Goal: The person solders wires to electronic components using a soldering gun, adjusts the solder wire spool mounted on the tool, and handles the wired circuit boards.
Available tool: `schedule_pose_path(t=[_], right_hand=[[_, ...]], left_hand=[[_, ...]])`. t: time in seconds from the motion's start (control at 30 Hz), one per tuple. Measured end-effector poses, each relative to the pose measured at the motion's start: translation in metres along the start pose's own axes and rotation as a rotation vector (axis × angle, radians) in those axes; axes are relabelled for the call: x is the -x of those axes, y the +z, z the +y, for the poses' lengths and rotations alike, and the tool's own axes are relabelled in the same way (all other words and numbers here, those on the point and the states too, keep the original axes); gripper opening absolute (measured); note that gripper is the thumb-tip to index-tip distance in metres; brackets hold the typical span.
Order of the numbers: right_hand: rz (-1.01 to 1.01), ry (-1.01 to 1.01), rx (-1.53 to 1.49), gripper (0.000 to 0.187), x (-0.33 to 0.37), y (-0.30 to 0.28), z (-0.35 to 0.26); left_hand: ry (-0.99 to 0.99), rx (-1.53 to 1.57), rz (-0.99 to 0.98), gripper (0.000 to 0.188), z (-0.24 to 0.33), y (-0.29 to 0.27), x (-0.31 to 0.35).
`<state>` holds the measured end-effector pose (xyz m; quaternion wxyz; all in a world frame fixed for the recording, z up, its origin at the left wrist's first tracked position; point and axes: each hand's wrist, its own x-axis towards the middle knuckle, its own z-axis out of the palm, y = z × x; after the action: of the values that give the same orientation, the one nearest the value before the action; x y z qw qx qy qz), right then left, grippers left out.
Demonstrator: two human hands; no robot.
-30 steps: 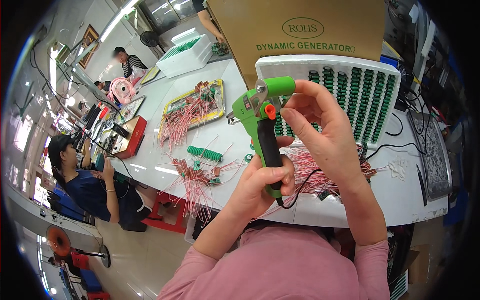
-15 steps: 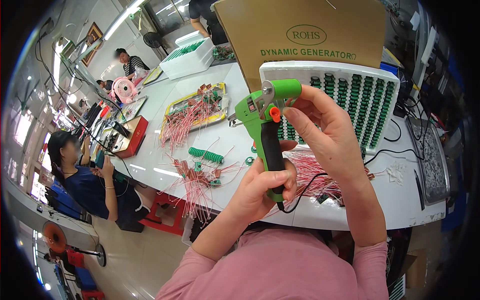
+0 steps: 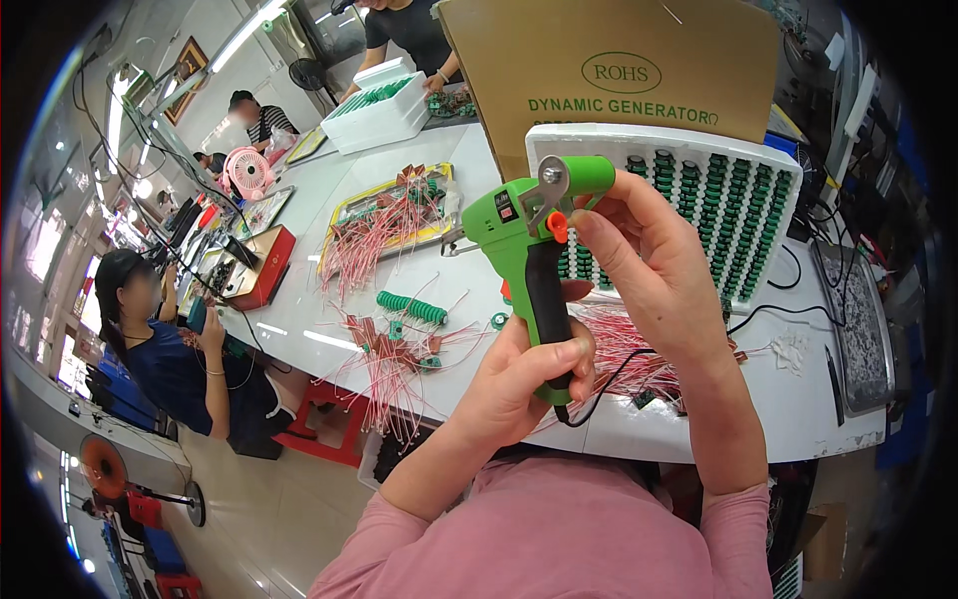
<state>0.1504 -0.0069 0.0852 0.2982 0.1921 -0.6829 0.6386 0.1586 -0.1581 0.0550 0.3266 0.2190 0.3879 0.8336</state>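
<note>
A green soldering gun (image 3: 504,212) with a black grip is held up over the table, its metal tip pointing left and a cord trailing from the bottom of its handle. My left hand (image 3: 529,369) is wrapped round the lower grip. At the back end, my right hand (image 3: 649,255) closes on the gun, thumb and fingers pinched beside a small orange part (image 3: 557,227). Anything fine between those fingertips is too small to make out. Below the hands lies a bundle of red and white wires (image 3: 619,344). To the left lie a row of green ring-shaped parts (image 3: 411,307) and wired brown pieces (image 3: 384,347).
A white foam tray (image 3: 659,140) of green coils leans against a cardboard box (image 3: 609,60). Farther left are a yellow-rimmed tray (image 3: 344,215) of wired parts and a white foam box (image 3: 374,125). A metal tray (image 3: 858,329) stands at right. Co-workers sit or stand around.
The soldering gun has turned slightly and shifted a little right, with both hands still on it. At the back, a co-worker in black has come further into view by the foam box.
</note>
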Motion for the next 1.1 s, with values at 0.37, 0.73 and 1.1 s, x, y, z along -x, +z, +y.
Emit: schedule_pose_path(t=[0.37,0.73,1.1], right_hand=[[-0.004,0.139,-0.208,0.025,-0.002,-0.002,-0.005],[0.049,0.191,-0.247,0.027,-0.004,-0.003,-0.002],[0.106,0.251,-0.21,0.025,-0.004,-0.002,0.001]], left_hand=[[0.096,-0.214,0.144,0.049,0.001,0.017,-0.001],[0.154,-0.262,0.141,0.043,-0.002,0.023,-0.004],[0.18,-0.367,0.198,0.045,-0.004,0.03,-0.007]])
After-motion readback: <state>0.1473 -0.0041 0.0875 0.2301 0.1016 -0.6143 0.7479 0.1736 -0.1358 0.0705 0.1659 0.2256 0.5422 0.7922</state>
